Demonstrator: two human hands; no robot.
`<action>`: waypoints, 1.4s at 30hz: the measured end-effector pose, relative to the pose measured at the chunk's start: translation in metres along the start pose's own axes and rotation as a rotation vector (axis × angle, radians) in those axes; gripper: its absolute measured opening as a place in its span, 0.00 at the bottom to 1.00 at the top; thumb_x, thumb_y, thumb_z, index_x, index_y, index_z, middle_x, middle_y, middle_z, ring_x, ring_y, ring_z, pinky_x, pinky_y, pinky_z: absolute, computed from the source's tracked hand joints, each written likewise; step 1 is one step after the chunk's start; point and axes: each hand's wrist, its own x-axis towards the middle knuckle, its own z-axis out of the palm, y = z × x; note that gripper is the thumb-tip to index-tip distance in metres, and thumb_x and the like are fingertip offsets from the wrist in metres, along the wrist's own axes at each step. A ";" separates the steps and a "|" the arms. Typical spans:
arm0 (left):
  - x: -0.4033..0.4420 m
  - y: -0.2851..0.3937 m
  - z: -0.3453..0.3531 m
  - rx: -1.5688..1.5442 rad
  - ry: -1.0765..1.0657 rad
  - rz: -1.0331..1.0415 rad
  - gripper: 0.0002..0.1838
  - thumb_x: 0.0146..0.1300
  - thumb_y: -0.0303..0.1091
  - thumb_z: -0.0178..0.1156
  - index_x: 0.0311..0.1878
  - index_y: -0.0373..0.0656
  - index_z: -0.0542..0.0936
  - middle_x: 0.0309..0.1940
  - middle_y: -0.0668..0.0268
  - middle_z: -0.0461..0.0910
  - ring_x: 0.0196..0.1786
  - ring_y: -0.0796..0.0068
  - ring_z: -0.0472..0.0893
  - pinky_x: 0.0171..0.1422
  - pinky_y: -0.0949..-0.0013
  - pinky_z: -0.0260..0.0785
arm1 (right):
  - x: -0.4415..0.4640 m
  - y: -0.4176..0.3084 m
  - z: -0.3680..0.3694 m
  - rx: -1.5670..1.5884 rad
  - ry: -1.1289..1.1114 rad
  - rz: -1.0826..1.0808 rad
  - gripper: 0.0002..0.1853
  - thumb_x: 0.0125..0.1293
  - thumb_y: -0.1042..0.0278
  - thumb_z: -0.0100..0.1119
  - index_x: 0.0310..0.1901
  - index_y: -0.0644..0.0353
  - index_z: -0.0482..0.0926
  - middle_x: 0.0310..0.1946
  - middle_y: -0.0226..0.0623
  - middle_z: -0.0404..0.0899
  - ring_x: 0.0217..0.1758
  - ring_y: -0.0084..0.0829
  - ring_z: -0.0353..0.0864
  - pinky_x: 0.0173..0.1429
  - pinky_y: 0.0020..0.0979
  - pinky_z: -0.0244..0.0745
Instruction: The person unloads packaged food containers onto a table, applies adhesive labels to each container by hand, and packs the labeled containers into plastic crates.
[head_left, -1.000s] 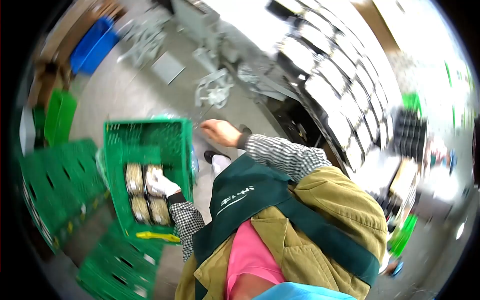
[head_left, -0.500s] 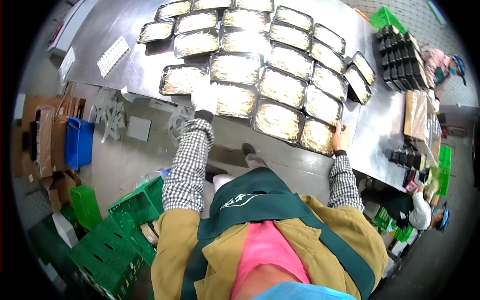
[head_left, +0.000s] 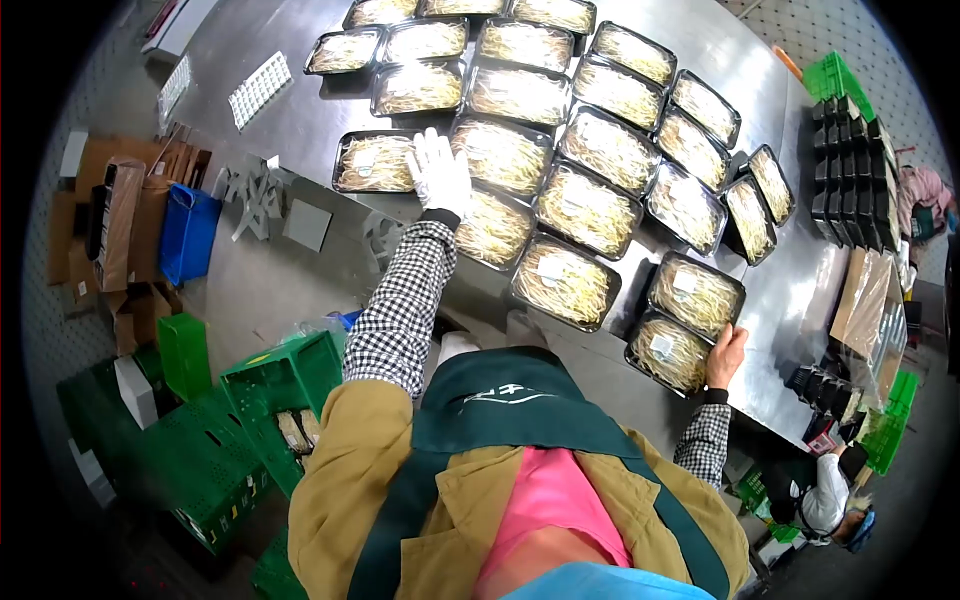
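Black trays filled with pale strands that look like bean sprouts stand in rows on the metal table. My left hand (head_left: 440,176), in a white glove, lies with fingers spread over the edges of neighbouring trays, between a left tray (head_left: 372,162) and a middle tray (head_left: 500,155). At the table's front edge, my bare right hand (head_left: 727,357) grips the right side of a sprout tray (head_left: 668,352). Another sprout tray (head_left: 697,293) sits right behind that one, touching it. A gap separates this pair from the front tray (head_left: 566,281) to their left.
Two tilted trays (head_left: 750,218) lean together at the right. Stacked empty black trays (head_left: 850,175) and a cardboard box (head_left: 862,297) stand farther right. A white label sheet (head_left: 260,90) lies at left. Green crates (head_left: 215,455) are on the floor. A co-worker (head_left: 828,495) is at lower right.
The two front right trays have slid away from the block towards the right front, along with my right hand. My left hand's fingers now show spread. The whole view has shifted.
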 end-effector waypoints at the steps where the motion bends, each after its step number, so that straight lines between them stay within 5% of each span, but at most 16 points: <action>1: -0.001 0.004 0.002 -0.064 -0.011 0.006 0.29 0.69 0.47 0.37 0.65 0.37 0.61 0.70 0.58 0.51 0.74 0.58 0.43 0.74 0.54 0.29 | 0.000 -0.004 -0.009 -0.032 -0.007 0.002 0.10 0.68 0.64 0.49 0.38 0.63 0.67 0.24 0.48 0.72 0.28 0.44 0.73 0.34 0.38 0.67; 4: -0.006 0.008 0.002 -0.216 0.109 -0.018 0.27 0.66 0.44 0.43 0.63 0.36 0.64 0.67 0.57 0.57 0.70 0.62 0.53 0.72 0.57 0.42 | 0.001 -0.025 -0.024 -0.113 -0.017 -0.056 0.09 0.67 0.66 0.50 0.38 0.64 0.66 0.24 0.47 0.72 0.26 0.44 0.72 0.33 0.37 0.68; 7: 0.006 0.005 -0.016 -0.410 -0.329 -0.167 0.23 0.64 0.42 0.47 0.58 0.38 0.68 0.59 0.55 0.65 0.62 0.62 0.64 0.63 0.55 0.58 | 0.010 -0.027 -0.030 -0.129 -0.006 -0.190 0.09 0.66 0.67 0.51 0.38 0.65 0.67 0.25 0.49 0.73 0.28 0.46 0.73 0.34 0.39 0.68; 8: 0.000 -0.003 -0.029 0.050 -0.252 0.240 0.22 0.58 0.45 0.53 0.52 0.42 0.72 0.48 0.56 0.72 0.51 0.62 0.72 0.52 0.56 0.67 | 0.014 -0.031 -0.035 -0.187 -0.024 -0.183 0.09 0.67 0.66 0.51 0.38 0.64 0.68 0.27 0.50 0.73 0.29 0.47 0.73 0.34 0.40 0.67; 9: 0.008 -0.003 -0.018 0.189 -0.275 0.280 0.23 0.51 0.47 0.60 0.48 0.45 0.74 0.42 0.58 0.75 0.46 0.61 0.74 0.48 0.61 0.69 | 0.016 -0.041 -0.041 -0.158 -0.008 -0.240 0.09 0.67 0.65 0.50 0.38 0.64 0.69 0.27 0.50 0.72 0.29 0.47 0.72 0.35 0.40 0.67; 13: 0.006 -0.027 -0.014 -0.071 -0.095 0.337 0.09 0.57 0.36 0.54 0.31 0.42 0.78 0.33 0.57 0.77 0.38 0.59 0.76 0.40 0.60 0.70 | 0.028 -0.123 -0.054 -0.059 -0.065 -0.426 0.11 0.69 0.64 0.48 0.42 0.65 0.69 0.29 0.45 0.72 0.33 0.37 0.72 0.41 0.35 0.69; 16: -0.054 -0.054 -0.072 -0.658 0.210 -0.197 0.07 0.61 0.32 0.49 0.39 0.43 0.75 0.34 0.57 0.75 0.31 0.63 0.75 0.29 0.57 0.71 | 0.032 -0.200 -0.047 -0.014 -0.057 -0.641 0.13 0.69 0.62 0.49 0.43 0.65 0.70 0.33 0.49 0.75 0.36 0.43 0.75 0.41 0.35 0.71; 22: -0.277 -0.222 -0.190 -0.776 0.573 -0.892 0.10 0.60 0.34 0.59 0.42 0.42 0.72 0.29 0.55 0.77 0.30 0.58 0.80 0.32 0.58 0.72 | -0.059 -0.364 -0.001 0.168 -0.351 -1.012 0.12 0.67 0.64 0.51 0.42 0.66 0.70 0.34 0.50 0.74 0.36 0.42 0.74 0.42 0.36 0.69; 23: -0.321 -0.252 -0.193 -0.571 0.784 -0.931 0.08 0.61 0.37 0.57 0.39 0.46 0.73 0.27 0.57 0.77 0.28 0.54 0.79 0.31 0.56 0.71 | -0.090 -0.393 0.020 0.265 -0.431 -1.122 0.12 0.67 0.65 0.51 0.42 0.66 0.70 0.34 0.50 0.74 0.37 0.40 0.73 0.43 0.35 0.68; 26: -0.436 -0.315 -0.205 -0.409 0.817 -1.136 0.10 0.62 0.37 0.55 0.43 0.44 0.73 0.33 0.55 0.78 0.33 0.51 0.79 0.34 0.58 0.72 | -0.212 -0.501 0.080 0.300 -0.622 -1.296 0.11 0.67 0.66 0.51 0.42 0.67 0.70 0.34 0.46 0.74 0.37 0.36 0.71 0.45 0.32 0.67; 27: -0.477 -0.334 -0.198 -0.230 0.790 -1.253 0.09 0.63 0.37 0.55 0.43 0.44 0.73 0.34 0.54 0.79 0.33 0.52 0.80 0.34 0.59 0.72 | -0.237 -0.519 0.133 0.314 -0.830 -1.324 0.18 0.65 0.62 0.53 0.52 0.64 0.69 0.42 0.48 0.76 0.44 0.40 0.76 0.51 0.34 0.69; 30: -0.593 -0.378 -0.201 -0.070 0.770 -1.490 0.10 0.63 0.37 0.54 0.43 0.44 0.73 0.33 0.56 0.79 0.34 0.56 0.80 0.36 0.61 0.72 | -0.414 -0.605 0.168 0.278 -1.053 -1.456 0.18 0.67 0.60 0.48 0.52 0.63 0.68 0.42 0.55 0.76 0.46 0.49 0.77 0.49 0.39 0.71; 32: -0.649 -0.395 -0.202 -0.019 0.757 -1.675 0.11 0.63 0.35 0.54 0.45 0.41 0.74 0.33 0.56 0.78 0.37 0.59 0.79 0.41 0.62 0.71 | -0.514 -0.632 0.231 0.404 -1.215 -1.610 0.15 0.66 0.62 0.50 0.46 0.64 0.66 0.32 0.58 0.76 0.36 0.57 0.76 0.38 0.47 0.71; 36: -0.741 -0.417 -0.184 -0.018 0.759 -1.869 0.12 0.66 0.35 0.52 0.45 0.35 0.73 0.32 0.62 0.78 0.34 0.76 0.76 0.41 0.71 0.69 | -0.678 -0.654 0.345 0.374 -1.158 -1.888 0.14 0.64 0.61 0.50 0.41 0.64 0.64 0.29 0.58 0.76 0.33 0.58 0.76 0.36 0.51 0.70; 41: -0.774 -0.417 -0.162 -0.361 1.000 -2.023 0.13 0.69 0.35 0.48 0.46 0.33 0.70 0.35 0.63 0.75 0.36 0.77 0.73 0.43 0.73 0.68 | -0.736 -0.643 0.414 0.227 -0.959 -2.046 0.26 0.58 0.57 0.59 0.53 0.64 0.67 0.43 0.54 0.75 0.46 0.49 0.74 0.48 0.43 0.71; 42: -0.775 -0.415 -0.152 -0.403 1.066 -2.012 0.13 0.69 0.35 0.48 0.46 0.33 0.70 0.36 0.63 0.75 0.36 0.78 0.73 0.43 0.73 0.68 | -0.738 -0.626 0.412 0.288 -1.099 -2.132 0.30 0.55 0.52 0.62 0.51 0.67 0.67 0.43 0.53 0.75 0.47 0.49 0.74 0.50 0.41 0.71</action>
